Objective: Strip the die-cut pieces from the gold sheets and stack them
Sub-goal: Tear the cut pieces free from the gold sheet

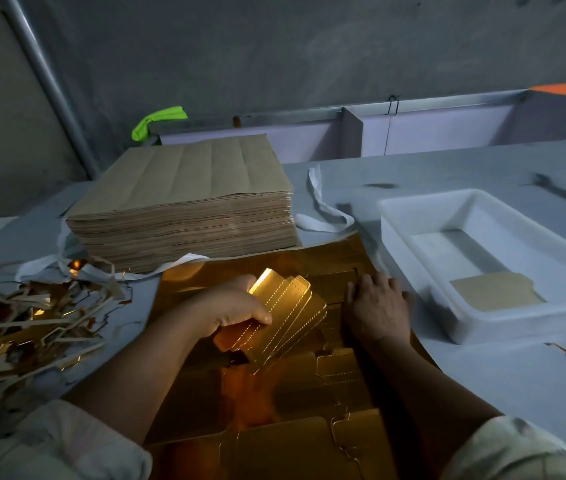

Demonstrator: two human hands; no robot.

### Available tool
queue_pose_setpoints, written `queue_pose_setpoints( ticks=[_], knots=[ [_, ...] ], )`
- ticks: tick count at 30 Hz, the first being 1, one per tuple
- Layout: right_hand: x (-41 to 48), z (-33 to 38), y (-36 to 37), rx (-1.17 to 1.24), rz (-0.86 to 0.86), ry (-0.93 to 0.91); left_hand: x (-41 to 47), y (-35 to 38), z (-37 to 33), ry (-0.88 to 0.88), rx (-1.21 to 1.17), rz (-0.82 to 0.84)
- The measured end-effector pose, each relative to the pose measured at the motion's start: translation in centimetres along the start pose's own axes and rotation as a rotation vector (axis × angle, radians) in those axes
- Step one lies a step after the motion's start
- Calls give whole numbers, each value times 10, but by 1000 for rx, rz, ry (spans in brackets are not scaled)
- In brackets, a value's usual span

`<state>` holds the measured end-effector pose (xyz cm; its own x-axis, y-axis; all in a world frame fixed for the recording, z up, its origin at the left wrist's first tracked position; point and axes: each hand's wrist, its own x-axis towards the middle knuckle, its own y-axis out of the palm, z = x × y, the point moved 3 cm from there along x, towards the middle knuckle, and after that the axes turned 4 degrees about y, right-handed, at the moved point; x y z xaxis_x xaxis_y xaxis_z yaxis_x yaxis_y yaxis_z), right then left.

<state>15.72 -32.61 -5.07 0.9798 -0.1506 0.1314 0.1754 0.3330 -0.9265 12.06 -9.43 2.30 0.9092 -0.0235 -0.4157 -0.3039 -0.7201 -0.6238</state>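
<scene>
A gold die-cut sheet point(267, 403) lies flat on the table in front of me, its cut outlines showing. My left hand point(229, 306) grips a fanned bunch of gold die-cut pieces point(285, 313) with dotted fold lines, lifted just above the sheet. To the right, my right hand point(376, 306) rests palm down on the sheet with fingers spread. A thick stack of brown-backed sheets point(184, 206) stands behind the gold sheet.
A white plastic tray point(413, 220) at the right holds a few brown-backed pieces point(496, 291). A heap of gold and brown scrap strips point(21, 327) covers the left of the table. White straps point(323, 206) trail around the stack. A grey wall rises behind.
</scene>
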Motion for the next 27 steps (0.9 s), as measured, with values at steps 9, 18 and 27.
queue_pose_setpoints(
  ticks=[9, 18, 27],
  knots=[
    [1, 4, -1, -33, -65, -27, 12, 35, 1, -74, -517, -98],
    [-2, 7, -2, -158, -62, -121, 24, 64, -38, 75, -342, -222],
    [1, 4, 2, -130, -50, -112, 25, 65, -41, 61, -285, -158]
  ],
)
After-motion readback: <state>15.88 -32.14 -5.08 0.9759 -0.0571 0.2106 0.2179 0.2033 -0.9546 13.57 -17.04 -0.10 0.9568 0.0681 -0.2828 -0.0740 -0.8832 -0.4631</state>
